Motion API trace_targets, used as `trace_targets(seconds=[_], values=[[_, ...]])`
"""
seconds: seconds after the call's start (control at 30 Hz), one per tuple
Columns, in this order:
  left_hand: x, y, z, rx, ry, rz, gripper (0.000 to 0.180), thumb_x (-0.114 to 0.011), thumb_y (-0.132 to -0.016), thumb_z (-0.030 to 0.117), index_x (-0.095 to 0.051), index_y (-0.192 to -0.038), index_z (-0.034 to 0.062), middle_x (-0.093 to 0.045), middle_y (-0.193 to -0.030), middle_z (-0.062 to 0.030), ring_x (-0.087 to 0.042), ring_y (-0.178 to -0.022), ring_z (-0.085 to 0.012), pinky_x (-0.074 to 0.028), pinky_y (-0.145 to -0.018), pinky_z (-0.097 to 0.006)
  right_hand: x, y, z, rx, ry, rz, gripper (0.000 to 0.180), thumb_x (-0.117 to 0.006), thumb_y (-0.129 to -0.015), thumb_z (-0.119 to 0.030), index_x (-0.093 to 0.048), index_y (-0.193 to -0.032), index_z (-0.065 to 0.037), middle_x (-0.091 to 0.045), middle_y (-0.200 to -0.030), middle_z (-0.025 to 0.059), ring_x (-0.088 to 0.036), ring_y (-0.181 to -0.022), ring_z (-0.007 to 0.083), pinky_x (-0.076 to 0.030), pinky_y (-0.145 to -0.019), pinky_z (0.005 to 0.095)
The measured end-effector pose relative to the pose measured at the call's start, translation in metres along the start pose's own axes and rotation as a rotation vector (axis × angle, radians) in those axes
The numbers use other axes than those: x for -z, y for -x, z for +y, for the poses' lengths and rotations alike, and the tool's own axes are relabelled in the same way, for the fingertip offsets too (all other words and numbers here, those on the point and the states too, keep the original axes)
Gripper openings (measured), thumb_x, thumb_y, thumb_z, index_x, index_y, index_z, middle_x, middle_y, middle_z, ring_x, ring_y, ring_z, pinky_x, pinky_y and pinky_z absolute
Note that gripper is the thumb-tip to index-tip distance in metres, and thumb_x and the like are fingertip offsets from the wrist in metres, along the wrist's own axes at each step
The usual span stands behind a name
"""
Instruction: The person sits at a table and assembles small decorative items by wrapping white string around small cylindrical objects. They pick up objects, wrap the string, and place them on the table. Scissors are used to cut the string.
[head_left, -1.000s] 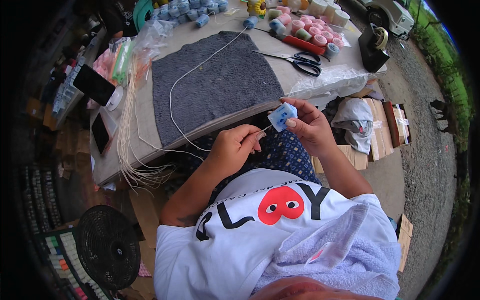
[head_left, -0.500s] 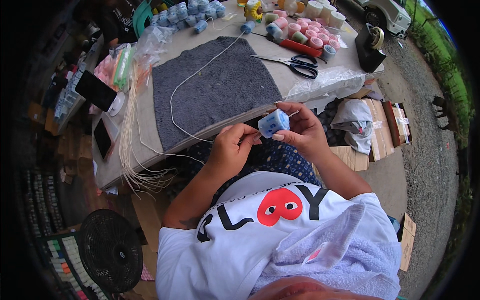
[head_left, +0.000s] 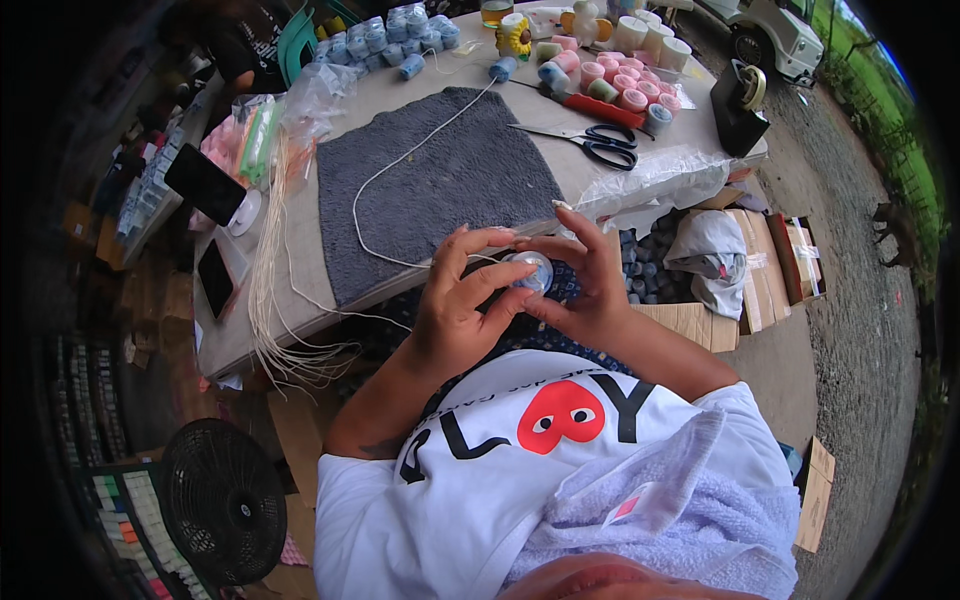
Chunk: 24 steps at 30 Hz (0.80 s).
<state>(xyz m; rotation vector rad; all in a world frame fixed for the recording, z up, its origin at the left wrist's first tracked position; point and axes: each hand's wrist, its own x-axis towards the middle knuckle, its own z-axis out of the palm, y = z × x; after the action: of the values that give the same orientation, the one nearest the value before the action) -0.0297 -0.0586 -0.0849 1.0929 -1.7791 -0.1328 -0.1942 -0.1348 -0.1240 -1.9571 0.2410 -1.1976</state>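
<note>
A small blue-and-white cylinder is between my hands just off the table's front edge, one round end turned up. My left hand is closed, its fingertips and thumb on the cylinder's left side. With the thumb low and one finger raised, my right hand curves around the right side. A white cord runs from another blue cylinder at the back, across a dark grey cloth, to my left hand. The fingers partly hide the held cylinder and the cord's end there.
Scissors lie right of the cloth, near pink cylinders and a black tape dispenser. Loose white cords hang over the left edge beside two phones, one of them a dark phone. A fan stands lower left; open boxes sit right.
The cylinder has turned from lying sideways to showing a round end upward. My left hand has moved up onto it, and my right index finger has lifted.
</note>
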Motion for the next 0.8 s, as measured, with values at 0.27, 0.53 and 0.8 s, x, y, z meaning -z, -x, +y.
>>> trace_targets(seconds=[0.27,0.53,0.8], values=[[0.077,0.018,0.046,-0.055,0.399,0.409,0.011,-0.057,-0.090,0.026,-0.051,-0.088,0.0171,-0.049,-0.104,-0.0116,-0.049,-0.114,-0.0317,-0.029,-0.104,-0.056,-0.019,-0.068,0.004,0.352,0.336,-0.290,0.065,-0.073,-0.074,-0.014,-0.041,-0.131,-0.010,-0.058,-0.121,0.0066,-0.055,-0.111,0.0221,-0.032,-0.098,0.0463],[0.216,0.064,0.104,-0.395,0.767,0.857,0.009,-0.059,-0.085,0.004,-0.064,-0.079,0.0096,-0.057,-0.083,0.0061,-0.056,-0.074,-0.0059,-0.011,-0.110,-0.044,0.027,-0.186,0.188,0.026,1.120,-0.245,0.047,-0.052,-0.087,-0.013,-0.046,-0.131,-0.028,-0.041,-0.142,-0.0029,-0.035,-0.133,0.0207,-0.018,-0.103,0.0639],[0.171,0.064,0.024,0.123,0.556,0.797,0.014,-0.050,-0.094,0.014,-0.052,-0.107,0.0083,-0.051,-0.100,-0.0044,-0.050,-0.072,-0.0102,-0.031,-0.102,-0.042,0.036,-0.158,0.165,-0.182,0.970,-0.294,0.058,-0.053,-0.077,-0.007,-0.046,-0.132,-0.022,-0.042,-0.140,0.0081,-0.038,-0.131,0.0251,-0.019,-0.103,0.0636]])
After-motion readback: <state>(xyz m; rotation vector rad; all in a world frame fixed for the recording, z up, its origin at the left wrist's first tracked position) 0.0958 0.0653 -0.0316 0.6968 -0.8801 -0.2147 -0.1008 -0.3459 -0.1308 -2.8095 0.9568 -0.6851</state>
